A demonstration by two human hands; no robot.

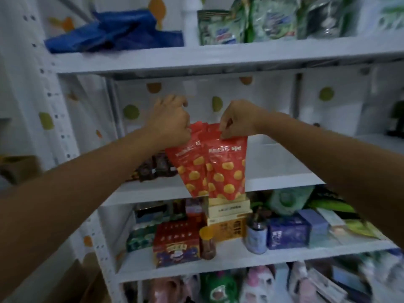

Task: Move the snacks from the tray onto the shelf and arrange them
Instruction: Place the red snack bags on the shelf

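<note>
Two red snack bags with yellow round shapes hang side by side in front of the white middle shelf. My left hand grips the top of the left red bag. My right hand pinches the top edge of the right red bag. The bags' lower ends dangle past the shelf's front edge. Dark snack packets lie on the same shelf, to the left of the bags. No tray is in view.
The top shelf holds a blue bag and green pouches. The shelf below carries boxes, a red carton, a can and purple boxes. The lowest shelf is packed with pouches. A perforated white upright stands left.
</note>
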